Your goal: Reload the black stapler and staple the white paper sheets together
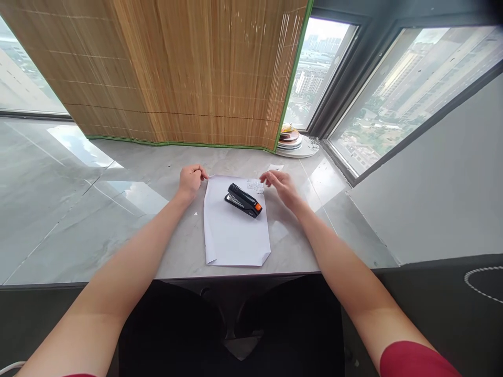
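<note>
One big grey worktop (78,225) is running across your whole view, with a bamboo blind (188,73) hanging at the back and windows (393,110) opening onto the city on your right. White paper (238,238) is lying near the front edge, so laying-out is looking done to me, though its near corners are curling and I'm not able to tell if you're using one sheet or several. Stacked plates (291,145) are sitting off in the far corner, well apart from your stuff.

Your left hand (192,180) is resting with its fingers curled in by the paper's far left corner. Your right hand (281,186) is hanging half-curled by the far right one. I can't tell if either is pinching anything small, but neither is holding the stapler (243,200). That's lying slantwise on the paper between them, black with an orange end, so any stapling is looking undone from here; no staple is showing in the sheet.

Tiniest bits: a grey patterned patch (254,185) is showing near your right fingertips, too small to make out, and a white scrap (275,167) is lying just beyond.
</note>
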A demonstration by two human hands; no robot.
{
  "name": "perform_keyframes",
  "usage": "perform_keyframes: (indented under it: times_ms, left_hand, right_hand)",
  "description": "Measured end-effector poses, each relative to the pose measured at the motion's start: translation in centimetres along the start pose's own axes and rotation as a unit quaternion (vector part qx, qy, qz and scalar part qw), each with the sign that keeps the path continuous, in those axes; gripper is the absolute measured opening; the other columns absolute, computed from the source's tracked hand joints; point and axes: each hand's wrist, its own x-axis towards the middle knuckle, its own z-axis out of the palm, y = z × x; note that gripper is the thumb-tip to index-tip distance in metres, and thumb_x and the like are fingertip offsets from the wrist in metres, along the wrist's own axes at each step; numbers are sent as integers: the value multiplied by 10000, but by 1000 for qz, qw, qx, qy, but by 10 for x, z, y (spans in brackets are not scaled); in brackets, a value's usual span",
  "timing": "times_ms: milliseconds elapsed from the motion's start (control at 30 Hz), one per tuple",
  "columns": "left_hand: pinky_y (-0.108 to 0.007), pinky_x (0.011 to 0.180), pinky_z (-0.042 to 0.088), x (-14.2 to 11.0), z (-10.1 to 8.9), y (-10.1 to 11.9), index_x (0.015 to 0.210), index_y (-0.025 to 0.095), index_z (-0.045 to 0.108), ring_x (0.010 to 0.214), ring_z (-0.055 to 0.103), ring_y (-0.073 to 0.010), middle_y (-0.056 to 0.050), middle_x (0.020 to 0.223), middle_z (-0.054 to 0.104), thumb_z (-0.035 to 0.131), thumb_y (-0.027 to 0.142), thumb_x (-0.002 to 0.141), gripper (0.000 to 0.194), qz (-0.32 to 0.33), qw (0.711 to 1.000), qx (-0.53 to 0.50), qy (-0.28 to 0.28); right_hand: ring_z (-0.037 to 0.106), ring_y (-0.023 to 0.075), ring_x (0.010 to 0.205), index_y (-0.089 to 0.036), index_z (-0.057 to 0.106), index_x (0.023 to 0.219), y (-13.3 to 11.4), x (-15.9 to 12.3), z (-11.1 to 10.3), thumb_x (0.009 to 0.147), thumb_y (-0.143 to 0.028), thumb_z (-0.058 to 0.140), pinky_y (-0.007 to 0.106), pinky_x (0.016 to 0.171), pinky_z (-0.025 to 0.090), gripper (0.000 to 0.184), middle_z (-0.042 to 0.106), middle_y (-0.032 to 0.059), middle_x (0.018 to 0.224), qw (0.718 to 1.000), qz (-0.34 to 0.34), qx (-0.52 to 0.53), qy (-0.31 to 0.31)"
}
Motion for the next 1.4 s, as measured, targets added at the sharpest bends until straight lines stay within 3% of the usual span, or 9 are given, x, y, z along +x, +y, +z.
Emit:
perform_keyframes:
  times_ms: [133,267,433,633,733,800,867,1033,1400]
  left_hand:
    - [-273,514,274,-1,0,1,543,208,588,619,478,-151,-67,646,630,473,212,541,115,-5,1000,-1,-6]
    - [-283,520,293,-1,-1,0,550,203,597,607,482,-149,-62,631,616,486,197,558,112,1,1000,1,-8]
    - [-265,531,316,2,-2,-4,540,204,613,618,500,-149,-61,640,638,480,222,568,137,4,1000,7,-7]
    - [-256,542,334,1,-1,-1,529,204,608,643,519,-155,-61,636,639,469,227,570,147,6,1000,10,-16]
    - [-265,541,340,-1,0,3,525,207,604,646,516,-163,-64,634,640,473,215,564,138,-6,1000,21,-12]
    - [-274,540,346,-1,0,4,523,210,596,642,512,-167,-68,642,646,479,208,566,124,-12,1000,24,-10]
    - [-280,541,349,-1,0,4,521,211,590,634,504,-167,-70,644,645,485,203,564,114,-10,1000,18,-9]
    - [-274,539,343,0,-1,1,513,204,591,615,487,-153,-65,632,639,488,195,559,113,-4,1000,8,-8]
    - [-232,469,264,1,-1,0,512,200,569,557,469,-133,-50,587,585,501,184,564,87,3,998,-53,18]
  right_hand:
    - [670,288,1362,-287,602,1573,-36,-20,43,970,-542,700,463,1186,523,662,693,87,1532,983,-61,-7,-174]
    - [664,281,1397,-319,459,1695,-42,-26,57,914,-224,644,492,1243,502,809,645,67,1601,976,-56,-73,-197]
    - [699,290,1365,-329,476,1687,-23,-41,5,909,-181,640,529,1217,542,809,679,71,1562,972,-66,-111,-197]
    - [709,327,1349,-345,499,1660,4,-72,-66,932,-398,756,528,1146,579,774,704,95,1510,983,-6,-120,-142]
    - [748,302,1147,-298,644,1466,17,-65,-91,948,-633,696,462,964,611,619,769,113,1288,997,14,-59,-58]
    - [688,253,845,-249,729,1014,31,-54,-108,995,-684,561,392,784,553,466,731,74,905,991,38,-91,94]
    - [513,209,650,-258,532,644,48,-45,-122,1000,-620,533,365,674,423,507,521,24,618,951,100,-209,205]
    - [427,214,650,-263,394,535,76,-41,-132,918,-402,599,380,675,272,456,467,40,552,865,184,-451,118]
    - [539,228,707,-255,402,589,71,-41,-126,950,-384,549,357,677,343,411,525,39,601,855,163,-469,148]
